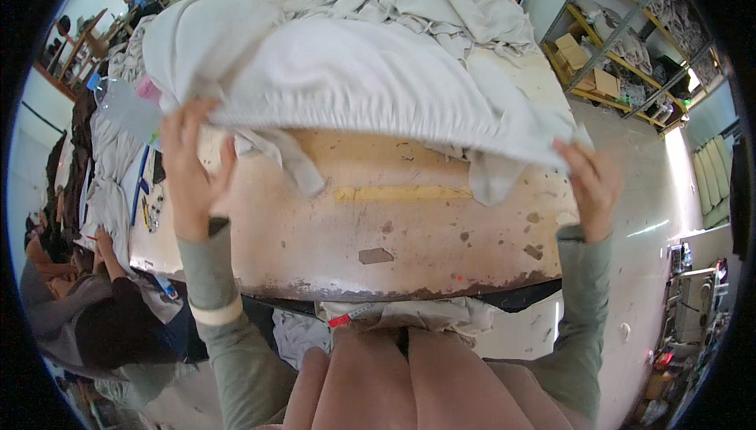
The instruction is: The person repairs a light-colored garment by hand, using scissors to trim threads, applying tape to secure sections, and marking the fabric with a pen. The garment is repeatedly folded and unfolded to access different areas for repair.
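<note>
A white knit garment [354, 75] with a gathered, elastic-looking edge is stretched across the table between my two hands. My left hand [193, 166] has its blurred fingers at the left end of the gathered edge, with the thumb standing off from them. At the right end, my right hand [594, 186] pinches the corner of the same edge. Two loose strips hang below it, a narrow strip [287, 162] on the left and a wider flap [496, 178] on the right. The garment is smeared by motion and hides part of the table.
Pale fabric [417, 1] lies heaped at the table's [425, 253] far side. Left are a clear bottle [122, 107] and small tools [150, 205]. A person [110, 304] sits at lower left. Shelves [622, 44] with boxes stand far right. A yellow strip [402, 194] marks the tabletop.
</note>
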### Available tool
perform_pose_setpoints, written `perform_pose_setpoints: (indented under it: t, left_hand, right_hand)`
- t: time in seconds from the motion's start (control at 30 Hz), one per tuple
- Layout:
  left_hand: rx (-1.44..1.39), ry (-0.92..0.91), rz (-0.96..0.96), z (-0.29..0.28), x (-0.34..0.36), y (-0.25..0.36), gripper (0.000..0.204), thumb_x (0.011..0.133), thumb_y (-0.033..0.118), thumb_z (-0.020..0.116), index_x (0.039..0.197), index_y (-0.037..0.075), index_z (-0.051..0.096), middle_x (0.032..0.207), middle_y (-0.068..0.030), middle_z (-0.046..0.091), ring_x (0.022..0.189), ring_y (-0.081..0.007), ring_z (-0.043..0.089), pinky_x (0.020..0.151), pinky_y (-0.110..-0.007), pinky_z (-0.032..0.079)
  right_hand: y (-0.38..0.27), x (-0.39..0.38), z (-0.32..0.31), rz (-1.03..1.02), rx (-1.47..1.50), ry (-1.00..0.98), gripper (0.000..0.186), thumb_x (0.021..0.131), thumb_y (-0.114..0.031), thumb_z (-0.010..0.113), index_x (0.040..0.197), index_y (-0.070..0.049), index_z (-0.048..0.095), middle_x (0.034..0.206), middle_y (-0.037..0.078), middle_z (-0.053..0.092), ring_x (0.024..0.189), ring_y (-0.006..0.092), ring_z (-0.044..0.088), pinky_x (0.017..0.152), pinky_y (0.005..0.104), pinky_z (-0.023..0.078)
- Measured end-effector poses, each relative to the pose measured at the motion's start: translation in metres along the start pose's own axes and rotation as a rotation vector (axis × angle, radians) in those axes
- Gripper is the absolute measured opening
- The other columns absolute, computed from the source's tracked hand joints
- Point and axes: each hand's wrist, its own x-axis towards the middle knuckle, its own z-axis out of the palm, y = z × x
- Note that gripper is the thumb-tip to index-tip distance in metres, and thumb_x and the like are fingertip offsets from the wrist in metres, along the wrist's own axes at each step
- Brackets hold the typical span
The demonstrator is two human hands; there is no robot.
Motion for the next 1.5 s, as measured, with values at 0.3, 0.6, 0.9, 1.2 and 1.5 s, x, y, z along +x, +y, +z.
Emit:
perform_pose_setpoints:
  t: [0.3, 0.6, 0.9, 1.2, 1.5]
  left_hand:
    - [0.373, -0.382, -0.209, 0.008, -0.175, 0.061, 0.028, 0.068, 0.012, 0.068, 0.096, 0.015, 0.065, 0.101, 0.0028, 0.064, 0.091, -0.0256, 0.051, 0.082, -0.037, 0.038]
    - [0.067, -0.205, -0.832, 0.011, -0.168, 0.092, 0.024, 0.078, 0.021, 0.071, 0.090, 0.002, 0.061, 0.090, -0.0139, 0.059, 0.078, -0.0281, 0.054, 0.072, -0.034, 0.044]
    - [-1.728, 0.571, -1.307, 0.027, -0.125, 0.044, 0.043, 0.093, 0.027, 0.055, 0.130, 0.005, 0.046, 0.129, -0.0127, 0.054, 0.115, -0.0251, 0.054, 0.094, -0.040, 0.044]
    - [-1.702, 0.431, -1.656, 0.036, -0.149, 0.124, 0.054, 0.090, 0.031, 0.048, 0.138, 0.008, 0.036, 0.141, -0.0098, 0.040, 0.131, -0.0282, 0.037, 0.109, -0.047, 0.027]
    - [-2.458, 0.685, -1.354, 0.004, -0.162, 0.129, 0.065, 0.080, 0.019, 0.044, 0.143, 0.006, 0.029, 0.149, -0.0121, 0.031, 0.137, -0.0303, 0.028, 0.113, -0.049, 0.016]
  right_hand:
    - [-0.002, -0.132, 0.028, 0.209, -0.039, -0.315, 0.049, 0.066, 0.001, 0.064, 0.106, -0.027, 0.071, 0.098, 0.006, 0.054, 0.089, 0.0236, 0.052, 0.076, 0.0349, 0.044]
    - [-0.043, -0.102, 0.016, 0.186, 0.145, -0.529, 0.039, 0.067, -0.021, 0.069, 0.106, -0.017, 0.069, 0.112, 0.009, 0.055, 0.106, 0.0253, 0.049, 0.092, 0.0432, 0.032]
    - [-0.043, -0.099, 0.021, 0.438, 0.290, -0.207, 0.023, 0.073, -0.011, 0.069, 0.095, -0.009, 0.067, 0.098, 0.010, 0.063, 0.090, 0.0274, 0.060, 0.078, 0.0371, 0.046]
    - [-0.107, -0.066, 0.045, 0.440, 0.439, -0.431, 0.021, 0.073, -0.006, 0.065, 0.094, -0.005, 0.064, 0.098, 0.014, 0.060, 0.094, 0.0293, 0.057, 0.082, 0.0379, 0.044]
    - [-0.223, -0.035, 0.103, -0.071, 0.670, -0.357, 0.035, 0.065, -0.009, 0.070, 0.099, -0.009, 0.062, 0.109, 0.009, 0.057, 0.097, 0.0279, 0.056, 0.083, 0.0388, 0.045]
